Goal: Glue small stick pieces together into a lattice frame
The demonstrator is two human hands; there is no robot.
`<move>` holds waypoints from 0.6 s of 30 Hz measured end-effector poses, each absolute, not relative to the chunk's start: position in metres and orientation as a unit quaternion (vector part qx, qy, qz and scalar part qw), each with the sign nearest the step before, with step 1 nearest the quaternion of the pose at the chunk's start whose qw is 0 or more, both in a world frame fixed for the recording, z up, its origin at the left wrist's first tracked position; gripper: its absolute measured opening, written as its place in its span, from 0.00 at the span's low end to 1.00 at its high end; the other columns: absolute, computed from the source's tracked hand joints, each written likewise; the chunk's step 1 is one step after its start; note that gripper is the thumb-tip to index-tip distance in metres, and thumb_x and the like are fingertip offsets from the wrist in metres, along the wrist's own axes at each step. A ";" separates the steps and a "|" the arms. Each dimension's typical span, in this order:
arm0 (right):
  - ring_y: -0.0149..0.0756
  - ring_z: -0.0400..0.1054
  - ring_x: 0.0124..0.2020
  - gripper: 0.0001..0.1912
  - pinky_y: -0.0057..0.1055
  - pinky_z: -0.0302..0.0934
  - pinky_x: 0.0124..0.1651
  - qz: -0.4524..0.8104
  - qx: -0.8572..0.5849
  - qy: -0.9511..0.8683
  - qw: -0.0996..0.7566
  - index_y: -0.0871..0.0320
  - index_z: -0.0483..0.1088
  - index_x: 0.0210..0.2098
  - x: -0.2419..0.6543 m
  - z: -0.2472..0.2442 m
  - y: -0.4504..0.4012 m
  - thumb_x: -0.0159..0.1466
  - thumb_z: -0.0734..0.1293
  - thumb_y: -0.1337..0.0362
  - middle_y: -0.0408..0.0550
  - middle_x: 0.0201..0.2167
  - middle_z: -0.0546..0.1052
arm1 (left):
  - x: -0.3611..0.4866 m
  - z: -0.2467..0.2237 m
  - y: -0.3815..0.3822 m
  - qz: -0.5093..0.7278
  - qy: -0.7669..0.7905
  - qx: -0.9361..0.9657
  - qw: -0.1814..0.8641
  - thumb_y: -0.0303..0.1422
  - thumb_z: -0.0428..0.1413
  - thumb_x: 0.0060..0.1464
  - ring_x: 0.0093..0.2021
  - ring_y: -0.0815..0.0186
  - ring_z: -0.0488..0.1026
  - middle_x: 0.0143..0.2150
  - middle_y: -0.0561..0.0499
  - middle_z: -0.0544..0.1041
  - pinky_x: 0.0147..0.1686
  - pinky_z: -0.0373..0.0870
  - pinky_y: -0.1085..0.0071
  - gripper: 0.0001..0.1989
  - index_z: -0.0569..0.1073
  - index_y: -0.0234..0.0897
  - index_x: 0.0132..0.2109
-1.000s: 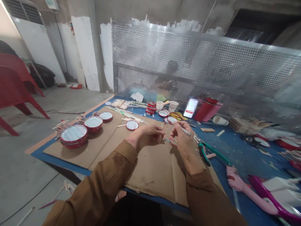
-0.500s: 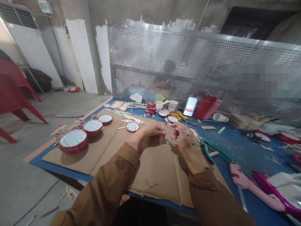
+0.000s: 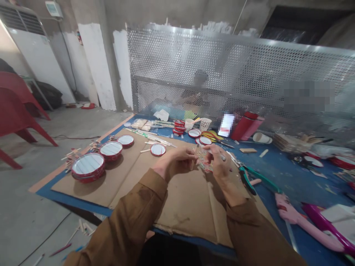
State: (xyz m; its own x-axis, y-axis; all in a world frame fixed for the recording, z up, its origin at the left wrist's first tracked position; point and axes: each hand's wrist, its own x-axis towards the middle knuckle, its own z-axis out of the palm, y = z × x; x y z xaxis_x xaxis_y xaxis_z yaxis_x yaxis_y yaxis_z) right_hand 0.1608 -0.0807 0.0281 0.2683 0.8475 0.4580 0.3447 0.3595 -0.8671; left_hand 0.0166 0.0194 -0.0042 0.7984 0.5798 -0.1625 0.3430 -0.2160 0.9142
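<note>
My left hand (image 3: 183,159) pinches a small wooden stick (image 3: 196,149) upright above the cardboard sheet (image 3: 188,199). Just to its right, my right hand (image 3: 219,160) is closed around a pale, pen-like tool (image 3: 223,157), whose tip points towards the stick. Small coloured pieces (image 3: 203,159) lie scattered on the cardboard behind and between the hands. A round red-rimmed lid (image 3: 158,149) rests beyond my left hand, beside some flat sticks (image 3: 145,150). Stacks of similar lids (image 3: 88,164) with wooden sticks at their edges stand on the left of the cardboard.
Teal-handled pliers (image 3: 247,181) and a pink glue gun (image 3: 296,214) lie to the right. Along the back are a lit phone (image 3: 226,125), a red bottle (image 3: 244,125), paper cups (image 3: 205,124) and yellow scissors (image 3: 210,136). A perforated metal panel (image 3: 172,66) stands behind the table.
The whole view has shifted slightly, so the table items appear a little further right. Both hands keep their hold, close together; the stick stands slightly clearer above my left fingers.
</note>
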 end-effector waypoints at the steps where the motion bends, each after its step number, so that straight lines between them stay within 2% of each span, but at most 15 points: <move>1: 0.31 0.58 0.17 0.18 0.29 0.52 0.22 0.210 -0.525 -0.567 0.599 0.54 0.74 0.29 0.161 0.028 -0.081 0.63 0.61 0.49 0.39 0.16 0.64 | 0.017 -0.005 0.021 0.107 0.299 0.773 0.549 0.42 0.55 0.59 0.23 0.71 0.68 0.22 0.53 0.72 0.27 0.65 0.76 0.15 0.74 0.32 0.36; 11: 0.31 0.57 0.17 0.19 0.28 0.52 0.21 0.199 -0.519 -0.564 0.611 0.54 0.73 0.29 0.163 0.025 -0.078 0.63 0.61 0.47 0.38 0.16 0.63 | 0.017 -0.009 0.024 0.111 0.298 0.772 0.550 0.47 0.57 0.56 0.24 0.70 0.69 0.24 0.52 0.73 0.28 0.67 0.73 0.19 0.74 0.31 0.37; 18: 0.31 0.58 0.18 0.17 0.28 0.52 0.21 0.222 -0.521 -0.569 0.596 0.54 0.72 0.29 0.159 0.033 -0.085 0.63 0.61 0.49 0.39 0.17 0.63 | 0.017 -0.014 0.026 0.114 0.280 0.768 0.565 0.46 0.56 0.57 0.23 0.70 0.69 0.24 0.50 0.74 0.26 0.66 0.74 0.19 0.74 0.31 0.36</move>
State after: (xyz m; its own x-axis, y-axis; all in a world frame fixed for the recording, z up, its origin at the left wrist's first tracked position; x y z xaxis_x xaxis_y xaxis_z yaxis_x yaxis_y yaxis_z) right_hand 0.1593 -0.0849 0.0332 0.2535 0.8580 0.4467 0.3280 0.3582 -0.8741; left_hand 0.0169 0.0260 -0.0138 0.8169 0.5590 -0.1421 0.3022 -0.2050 0.9309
